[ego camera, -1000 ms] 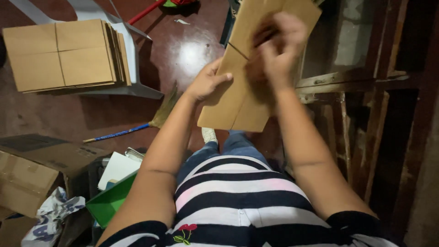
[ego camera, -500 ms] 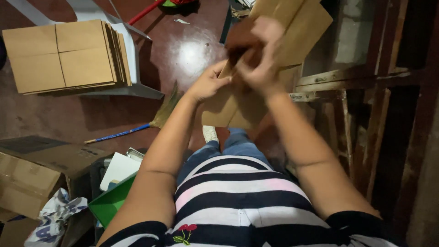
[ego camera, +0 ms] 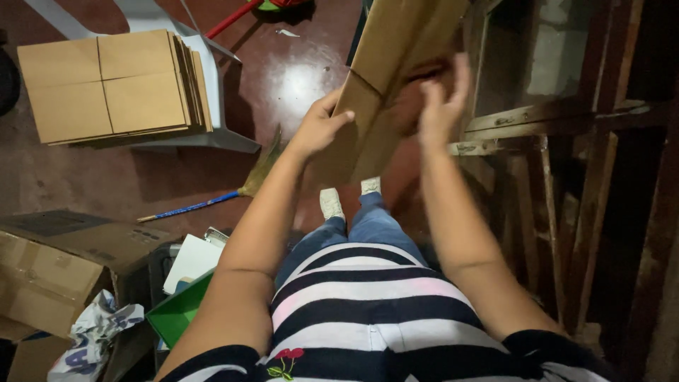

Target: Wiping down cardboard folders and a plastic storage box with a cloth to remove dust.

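A flat brown cardboard box blank point(ego camera: 385, 64) stands tilted in front of me, its top end past the upper edge of the view. My left hand point(ego camera: 320, 126) grips its left edge, thumb on the front face. My right hand point(ego camera: 442, 99) is blurred, fingers spread, against the cardboard's right side; whether it grips the cardboard I cannot tell. Below the cardboard are my jeans and pale shoes point(ego camera: 332, 201).
A stack of flat cardboard blanks point(ego camera: 106, 85) lies on a grey plastic chair at upper left. A broom point(ego camera: 212, 198) lies on the dark red floor. An open carton point(ego camera: 49, 262), a green bin point(ego camera: 177, 311) and crumpled paper are at lower left. Wooden framing point(ego camera: 566, 177) stands right.
The cardboard has swung upward and to the left. My right hand, which gripped a flap near the top, has come down and opened beside the cardboard. My left hand kept its hold.
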